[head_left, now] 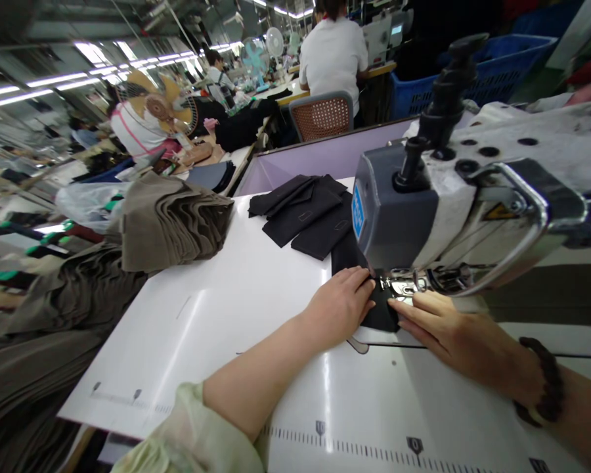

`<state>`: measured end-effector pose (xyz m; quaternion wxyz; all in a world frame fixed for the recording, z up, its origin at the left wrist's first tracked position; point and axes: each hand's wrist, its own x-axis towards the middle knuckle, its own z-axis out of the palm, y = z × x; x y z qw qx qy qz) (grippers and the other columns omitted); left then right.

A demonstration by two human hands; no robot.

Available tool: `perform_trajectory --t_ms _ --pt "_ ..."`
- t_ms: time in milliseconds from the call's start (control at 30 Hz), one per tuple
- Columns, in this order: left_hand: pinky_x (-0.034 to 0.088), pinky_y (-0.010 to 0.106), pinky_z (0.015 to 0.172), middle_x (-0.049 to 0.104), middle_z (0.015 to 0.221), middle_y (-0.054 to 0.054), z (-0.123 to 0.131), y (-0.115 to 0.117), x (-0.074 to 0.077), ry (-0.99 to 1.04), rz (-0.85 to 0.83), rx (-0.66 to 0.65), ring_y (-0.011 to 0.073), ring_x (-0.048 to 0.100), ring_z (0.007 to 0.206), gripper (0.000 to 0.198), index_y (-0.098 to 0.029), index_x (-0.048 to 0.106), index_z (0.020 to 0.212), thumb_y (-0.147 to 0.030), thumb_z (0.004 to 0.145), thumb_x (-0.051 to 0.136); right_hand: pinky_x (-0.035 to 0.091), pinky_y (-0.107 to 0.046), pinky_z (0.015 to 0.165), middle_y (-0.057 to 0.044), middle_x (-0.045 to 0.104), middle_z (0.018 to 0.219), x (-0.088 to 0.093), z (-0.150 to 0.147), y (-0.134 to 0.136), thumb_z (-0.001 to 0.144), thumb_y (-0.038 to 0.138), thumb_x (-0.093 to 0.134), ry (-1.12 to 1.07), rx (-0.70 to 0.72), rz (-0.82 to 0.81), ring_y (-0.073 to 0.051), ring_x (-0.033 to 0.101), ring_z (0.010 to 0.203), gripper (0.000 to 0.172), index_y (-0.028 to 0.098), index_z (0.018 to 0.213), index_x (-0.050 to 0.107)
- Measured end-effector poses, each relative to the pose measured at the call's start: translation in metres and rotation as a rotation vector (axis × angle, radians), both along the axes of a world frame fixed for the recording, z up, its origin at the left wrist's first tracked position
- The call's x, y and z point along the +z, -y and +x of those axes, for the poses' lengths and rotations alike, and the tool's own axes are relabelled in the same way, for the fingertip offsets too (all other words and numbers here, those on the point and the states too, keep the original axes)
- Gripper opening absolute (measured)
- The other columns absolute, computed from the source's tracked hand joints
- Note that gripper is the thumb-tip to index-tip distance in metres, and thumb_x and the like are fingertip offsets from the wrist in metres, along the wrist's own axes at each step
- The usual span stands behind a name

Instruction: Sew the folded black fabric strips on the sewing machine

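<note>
A black fabric piece (380,315) lies under the presser foot of a sewing machine (398,210). My left hand (339,303) rests on the piece's left part, palm down, its fingers stretched out flat towards the needle area. From the other side my right hand (453,335), with a dark beaded bracelet on its wrist, has its fingertips closed on the piece's right edge just in front of the metal foot. The right thumb is partly hidden. Behind the left hand, several black fabric pieces (320,226) lie fanned out, some with a small stitched rectangular outline.
Brown-grey folded fabric (172,223) is stacked on the white table's (226,315) left side, with more draped beyond its edge. A purple partition (325,148) borders the back. Beyond are a chair (322,115), co-workers, fans and a blue crate (467,79).
</note>
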<state>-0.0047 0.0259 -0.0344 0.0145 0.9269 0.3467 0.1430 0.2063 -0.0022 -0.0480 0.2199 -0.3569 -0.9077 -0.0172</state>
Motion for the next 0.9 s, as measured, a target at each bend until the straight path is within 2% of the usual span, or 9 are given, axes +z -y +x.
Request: perform_trajectory --t_ms 367,433,533,600,900 --pt "0.047 0.038 0.092 0.057 0.113 0.014 0.000 -0.002 0.000 -0.010 -0.003 0.018 0.0247 0.052 0.108 0.026 -0.007 0.056 0.108 -0.022 0.089 0.047 0.051 -0.031 0.067 -0.010 0.065 0.091 0.000 0.000 0.001 0.093 0.025 0.037 0.015 -0.048 0.046 -0.019 0.061 0.078 0.030 0.014 0.107 0.062" --pt "0.047 0.037 0.091 0.058 0.113 0.013 -0.001 0.001 0.003 -0.020 -0.005 -0.032 0.0234 0.053 0.106 0.023 -0.009 0.059 0.103 -0.022 0.091 0.044 0.050 -0.030 0.067 -0.009 0.065 0.085 0.002 0.001 0.001 0.093 0.026 0.038 0.011 -0.001 0.018 -0.018 0.061 0.077 0.030 0.014 0.104 0.062" --pt "0.048 0.032 0.084 0.061 0.105 0.008 -0.002 0.008 0.007 -0.045 -0.039 -0.182 0.0192 0.056 0.097 0.023 -0.012 0.062 0.091 -0.021 0.093 0.041 0.049 -0.028 0.064 -0.005 0.061 0.074 0.006 0.002 0.003 0.094 0.026 0.036 0.030 0.127 0.004 -0.015 0.058 0.068 0.030 0.014 0.098 0.063" --pt "0.048 0.030 0.081 0.062 0.102 0.006 -0.002 0.012 0.008 -0.052 -0.063 -0.230 0.0179 0.056 0.094 0.021 -0.012 0.061 0.089 -0.021 0.092 0.042 0.048 -0.027 0.061 -0.004 0.060 0.072 0.007 0.002 0.004 0.094 0.026 0.035 0.039 0.155 0.023 -0.014 0.057 0.065 0.031 0.014 0.096 0.063" --pt "0.046 0.031 0.089 0.062 0.101 0.009 0.000 0.001 0.004 -0.032 -0.082 -0.196 0.0186 0.056 0.098 0.025 -0.009 0.060 0.097 -0.019 0.094 0.038 0.049 -0.027 0.063 -0.005 0.063 0.074 0.001 0.000 -0.001 0.094 0.027 0.035 -0.009 0.016 0.003 -0.015 0.060 0.067 0.032 0.015 0.101 0.063"
